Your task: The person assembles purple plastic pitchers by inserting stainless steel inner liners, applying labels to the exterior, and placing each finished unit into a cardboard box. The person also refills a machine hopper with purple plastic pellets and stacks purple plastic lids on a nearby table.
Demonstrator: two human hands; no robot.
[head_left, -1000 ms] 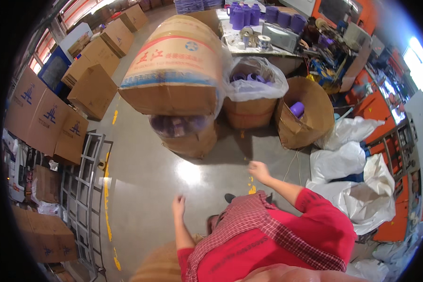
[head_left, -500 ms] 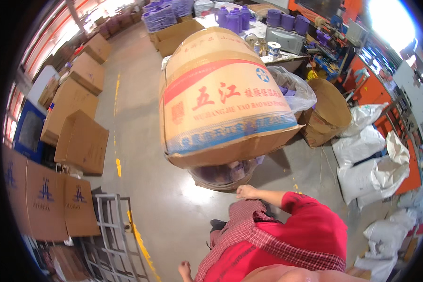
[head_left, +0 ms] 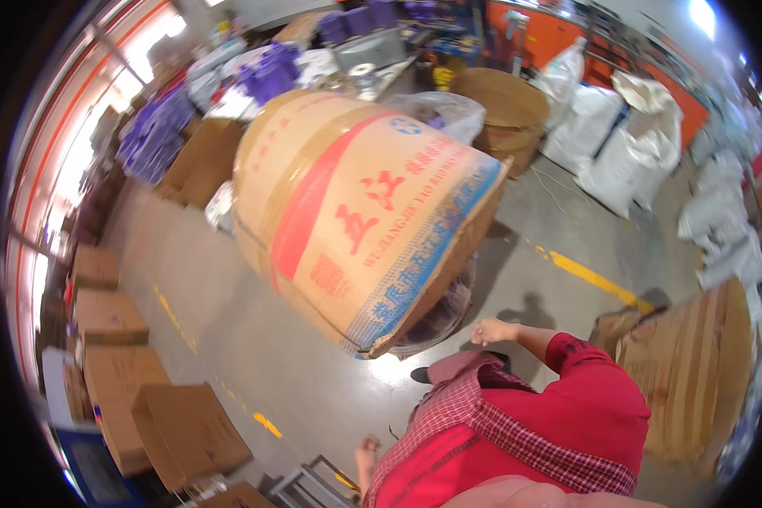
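Both my hands hang loosely at my sides, with nothing visible in them. My right hand (head_left: 493,331) is bent at the elbow, just in front of my red sleeve, with its fingers slightly curled and apart. It is near the lower edge of a large tan carton (head_left: 356,203) but does not touch it. My left hand (head_left: 367,450) hangs low by my checked apron (head_left: 449,398), its fingers loosely bent. The carton, printed in red and blue, fills the middle of the view. Beneath it shows part of a plastic-lined container (head_left: 444,317) with purple contents.
Brown cartons (head_left: 190,432) line the left, beside a grey metal frame (head_left: 309,487). Purple parts (head_left: 271,72) stand on a worktable at the back. An open round carton (head_left: 504,110) and white sacks (head_left: 631,140) stand at the back right. A tall carton (head_left: 686,372) is at right.
My view has turned to the right, so the carton appears tilted and the left-hand boxes sit lower. More of the floor and cartons at right shows. My hands still hold nothing.
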